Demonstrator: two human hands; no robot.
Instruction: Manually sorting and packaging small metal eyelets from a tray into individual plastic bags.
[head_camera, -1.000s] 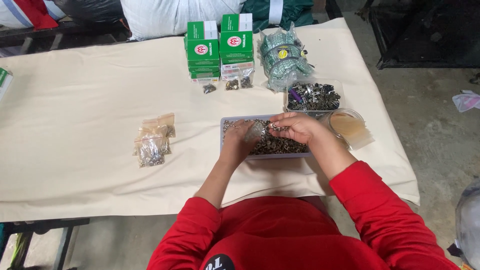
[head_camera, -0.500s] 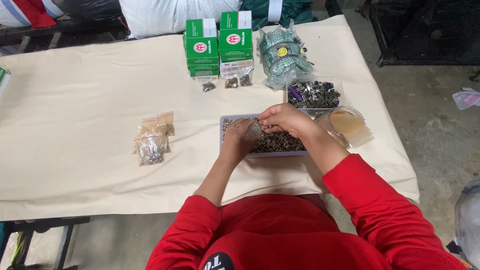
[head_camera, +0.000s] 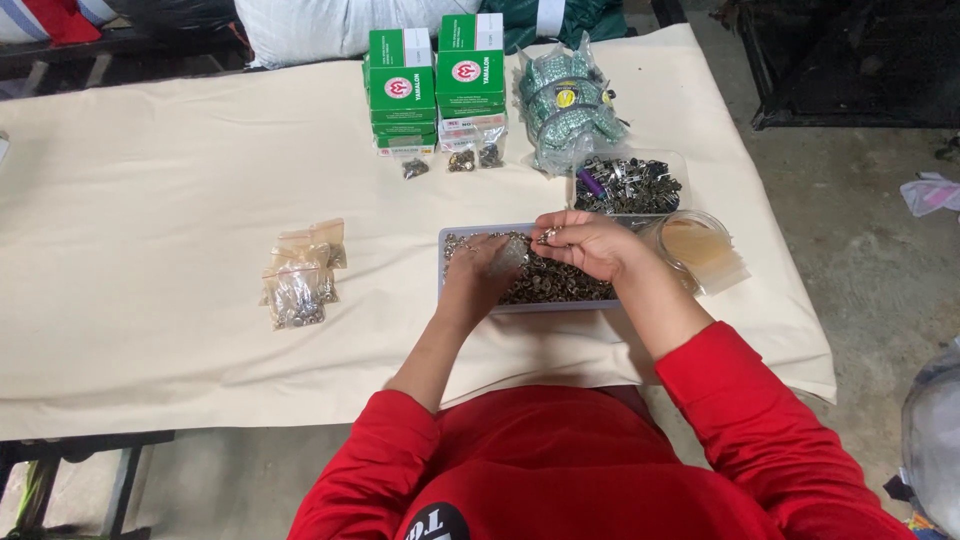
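Right hand (head_camera: 585, 243) — now lifted a bit over tray (head_camera: 443, 285), pinching small metal pcs; left hand (head_camera: 482, 270) grips clear bag.

Tray (head_camera: 447, 290) of metal parts near the tabletop's (head_camera: 150, 170) front edge; boxes (head_camera: 436, 75) at the back edge; bags (head_camera: 300, 275) left.
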